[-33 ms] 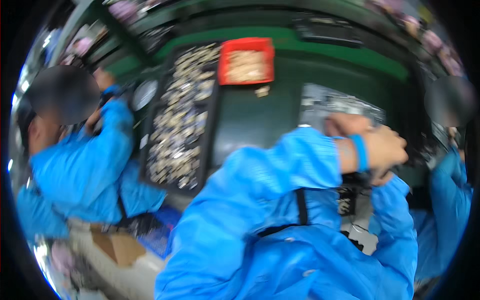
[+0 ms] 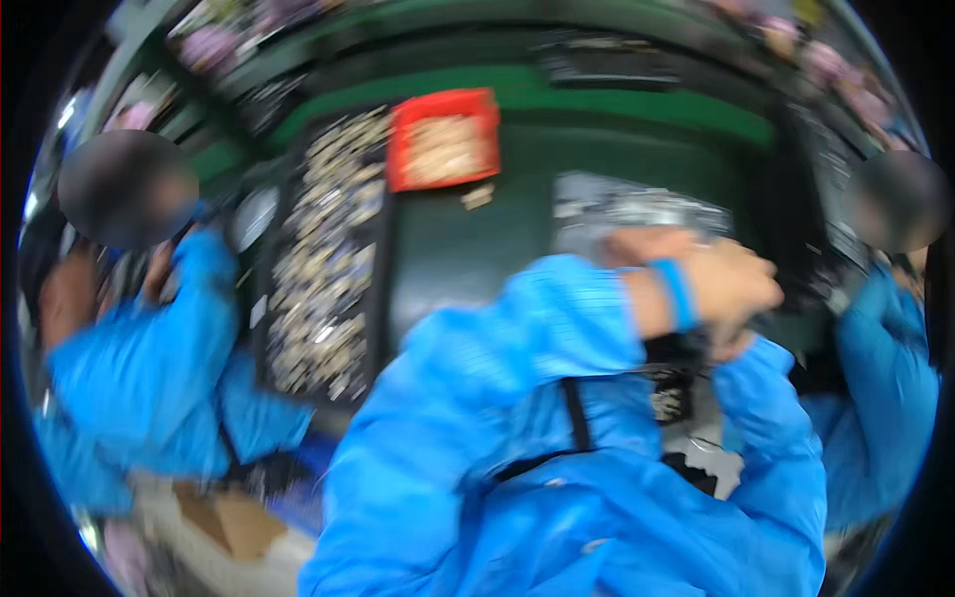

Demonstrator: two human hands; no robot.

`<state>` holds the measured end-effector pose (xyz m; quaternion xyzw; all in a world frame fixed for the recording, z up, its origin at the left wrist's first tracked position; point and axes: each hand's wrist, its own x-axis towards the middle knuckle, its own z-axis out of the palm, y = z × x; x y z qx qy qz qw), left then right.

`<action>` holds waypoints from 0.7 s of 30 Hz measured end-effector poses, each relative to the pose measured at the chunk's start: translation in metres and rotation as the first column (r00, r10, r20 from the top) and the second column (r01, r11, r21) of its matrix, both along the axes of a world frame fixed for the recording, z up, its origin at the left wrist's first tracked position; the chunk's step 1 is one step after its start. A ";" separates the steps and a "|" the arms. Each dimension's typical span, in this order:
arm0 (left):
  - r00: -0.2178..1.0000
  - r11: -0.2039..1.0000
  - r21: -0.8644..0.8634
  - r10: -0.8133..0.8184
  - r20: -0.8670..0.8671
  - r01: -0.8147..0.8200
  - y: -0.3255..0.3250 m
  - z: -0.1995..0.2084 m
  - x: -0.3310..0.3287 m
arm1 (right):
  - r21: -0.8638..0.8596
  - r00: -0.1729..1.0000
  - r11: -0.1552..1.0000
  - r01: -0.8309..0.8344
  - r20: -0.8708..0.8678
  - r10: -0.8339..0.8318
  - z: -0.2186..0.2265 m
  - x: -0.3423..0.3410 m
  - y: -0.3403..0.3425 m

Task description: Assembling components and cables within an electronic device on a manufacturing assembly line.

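Two hands [image 2: 736, 284] overlap, blurred; their grip cannot be told.
Shiny plastic [image 2: 597, 204] lies just beyond them, a red bin [image 2: 443, 102] farther left.

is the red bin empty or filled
Filled, at least partly: pale pieces lie inside the red bin, though blur hides how deep.

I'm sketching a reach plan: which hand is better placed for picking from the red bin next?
Left, probably. The left hand looks uppermost, and the left sleeve is nearer the red bin; the right sleeve ends lower and farther away. Blur hides anything held.
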<state>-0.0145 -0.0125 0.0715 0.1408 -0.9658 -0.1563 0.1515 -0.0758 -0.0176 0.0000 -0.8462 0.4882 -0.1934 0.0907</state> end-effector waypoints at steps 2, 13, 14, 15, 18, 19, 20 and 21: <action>0.986 0.883 0.444 -0.168 0.001 0.150 -0.018 0.016 0.020 | 0.010 0.994 0.997 -0.079 0.073 0.078 -0.002 0.007 0.004; 0.953 0.618 0.784 -0.267 0.141 0.057 -0.052 0.011 0.010 | -0.470 0.811 0.662 -0.584 -0.305 0.498 -0.005 0.021 0.020; 0.956 0.616 0.787 -0.253 0.149 0.041 -0.052 0.007 0.010 | -0.512 0.791 0.606 -0.608 -0.335 0.511 -0.008 0.020 0.023; 0.960 0.639 0.758 -0.273 0.069 0.127 -0.053 0.000 0.010 | -0.544 0.768 0.549 -0.635 -0.367 0.525 -0.006 0.021 0.025; 0.953 0.682 0.690 -0.300 -0.038 0.242 -0.051 -0.009 0.018 | -0.327 0.677 0.597 -0.732 -0.450 0.583 0.023 0.021 0.032; 0.957 0.741 0.648 -0.282 0.064 0.175 -0.047 0.004 0.019 | -0.347 0.660 0.567 -0.747 -0.488 0.571 0.030 0.021 0.035; 0.970 0.735 0.643 -0.239 -0.049 0.214 -0.041 0.001 0.018 | -0.371 0.647 0.535 -0.759 -0.518 0.559 0.030 0.017 0.032; 0.984 0.884 0.437 -0.117 -0.137 0.166 -0.031 0.003 0.021 | -0.343 0.659 0.562 -0.752 -0.404 0.635 0.031 0.006 0.026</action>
